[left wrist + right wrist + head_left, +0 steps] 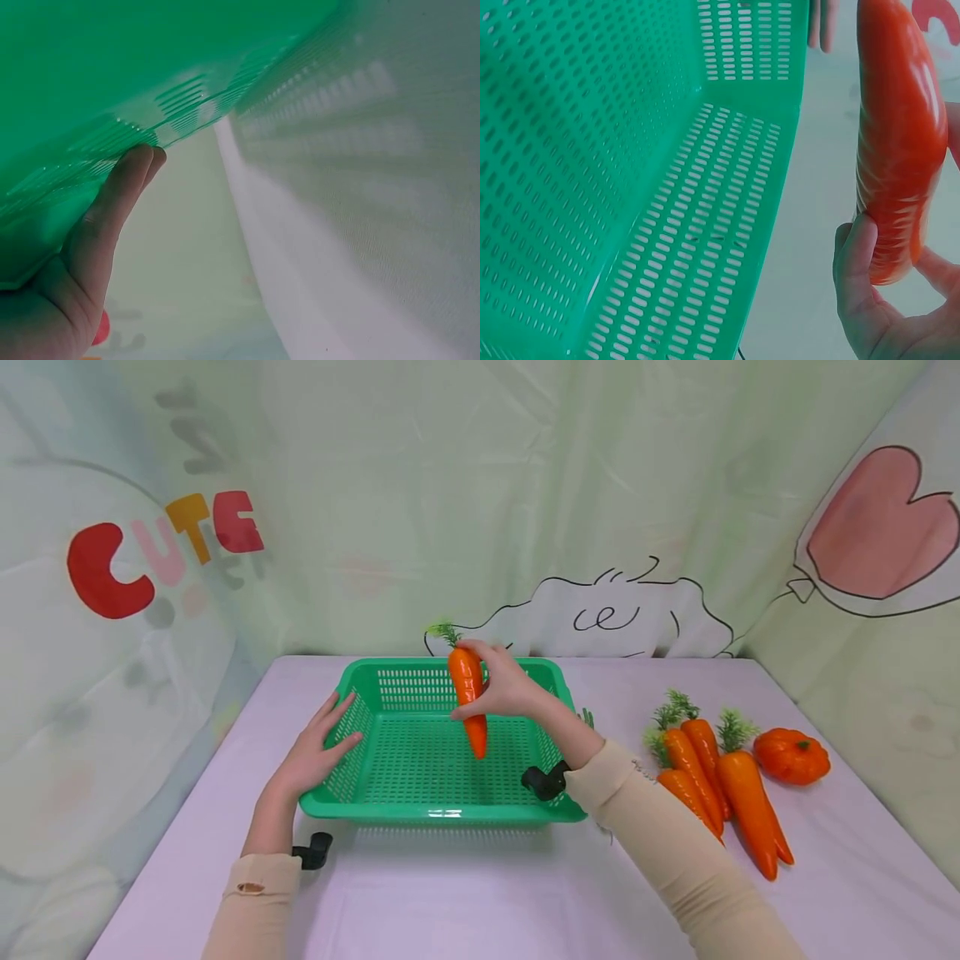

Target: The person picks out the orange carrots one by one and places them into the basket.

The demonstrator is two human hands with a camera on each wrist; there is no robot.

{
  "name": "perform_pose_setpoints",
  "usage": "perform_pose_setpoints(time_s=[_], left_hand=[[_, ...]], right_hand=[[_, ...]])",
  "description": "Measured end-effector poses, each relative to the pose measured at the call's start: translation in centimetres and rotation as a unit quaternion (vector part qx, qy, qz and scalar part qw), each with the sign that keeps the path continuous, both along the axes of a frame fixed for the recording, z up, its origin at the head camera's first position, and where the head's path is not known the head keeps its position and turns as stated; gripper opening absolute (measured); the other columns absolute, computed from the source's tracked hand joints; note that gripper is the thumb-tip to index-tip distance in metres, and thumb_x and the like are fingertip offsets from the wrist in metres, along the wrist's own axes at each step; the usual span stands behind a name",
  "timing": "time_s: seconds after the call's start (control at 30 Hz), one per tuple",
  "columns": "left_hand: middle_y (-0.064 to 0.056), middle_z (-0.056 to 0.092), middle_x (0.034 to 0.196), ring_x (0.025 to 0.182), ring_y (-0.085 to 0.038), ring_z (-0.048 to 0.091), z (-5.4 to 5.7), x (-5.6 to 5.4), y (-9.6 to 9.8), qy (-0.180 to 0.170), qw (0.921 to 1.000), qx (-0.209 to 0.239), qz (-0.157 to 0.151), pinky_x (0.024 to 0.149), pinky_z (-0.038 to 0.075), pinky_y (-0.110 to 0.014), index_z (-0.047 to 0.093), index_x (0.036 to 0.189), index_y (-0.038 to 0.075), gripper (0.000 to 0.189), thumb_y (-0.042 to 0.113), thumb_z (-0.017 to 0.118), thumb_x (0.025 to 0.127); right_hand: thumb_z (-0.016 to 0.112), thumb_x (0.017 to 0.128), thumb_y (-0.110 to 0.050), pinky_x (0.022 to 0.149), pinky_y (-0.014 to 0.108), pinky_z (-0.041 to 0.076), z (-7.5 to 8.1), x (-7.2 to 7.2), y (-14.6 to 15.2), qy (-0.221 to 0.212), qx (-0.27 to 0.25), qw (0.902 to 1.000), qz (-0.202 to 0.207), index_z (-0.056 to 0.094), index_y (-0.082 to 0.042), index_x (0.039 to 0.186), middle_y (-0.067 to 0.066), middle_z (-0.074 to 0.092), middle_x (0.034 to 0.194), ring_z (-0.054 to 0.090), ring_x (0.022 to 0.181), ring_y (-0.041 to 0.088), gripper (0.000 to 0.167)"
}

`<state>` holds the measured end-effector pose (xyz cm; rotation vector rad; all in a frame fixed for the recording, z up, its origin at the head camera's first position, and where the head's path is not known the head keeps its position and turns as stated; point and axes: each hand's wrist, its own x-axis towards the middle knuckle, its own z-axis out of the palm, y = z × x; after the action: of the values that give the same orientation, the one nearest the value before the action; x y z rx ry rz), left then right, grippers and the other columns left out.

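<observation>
My right hand [504, 683] holds an orange toy carrot [467, 677] with a green leafy top, thumb on one side and fingers on the other. Tip down, the carrot hangs over a green plastic basket [450, 812] with slotted walls. Close up in the right wrist view, the carrot [900, 142] shows its ridged, glossy skin between thumb and fingers. My left hand [311, 758] rests at the basket's left rim, its fingers extended and the thumb reaching over the edge. In the left wrist view, straight fingers touch the slotted outer wall.
Several toy carrots [742, 802] lie on the table right of the basket, partly behind my right sleeve. Beside them sits an orange toy pumpkin [792, 757]. A printed curtain [390, 510] hangs behind the pale table [450, 902].
</observation>
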<state>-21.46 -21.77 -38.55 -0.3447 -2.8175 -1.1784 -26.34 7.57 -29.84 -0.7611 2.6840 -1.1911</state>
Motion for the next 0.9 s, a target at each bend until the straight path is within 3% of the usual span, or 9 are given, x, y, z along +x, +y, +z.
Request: perform_pose_setpoints(time_s=[0.4,0.9], left_hand=[[-0.016,0.006,0.152,0.135,-0.041,0.009,0.2,-0.1,0.0,0.003,1.0,-0.004,-0.002,0.1,0.017,-0.064,0.022,0.147,0.015,0.066,0.031,0.055,0.092],[-0.013,0.007,0.152,0.136,-0.039,0.009,0.0,-0.1,0.2,0.0,1.0,0.0,-0.004,0.1,0.018,-0.064,0.018,0.148,0.022,0.074,0.041,0.058,0.088]], right_hand=[[0.083,0.065,-0.022,0.071,0.032,0.051,-1.0,-0.3,-1.9,-0.009,0.024,0.9996,0.014,0.03,-0.015,0.141,0.019,0.035,0.125,0.052,0.095,0.028,0.093],[0.083,0.065,-0.023,0.076,0.033,0.049,-1.3,-0.4,-3.0,-0.01,0.044,0.9987,0.026,0.031,-0.013,0.141,0.016,0.037,0.127,0.045,0.105,0.027,0.092]])
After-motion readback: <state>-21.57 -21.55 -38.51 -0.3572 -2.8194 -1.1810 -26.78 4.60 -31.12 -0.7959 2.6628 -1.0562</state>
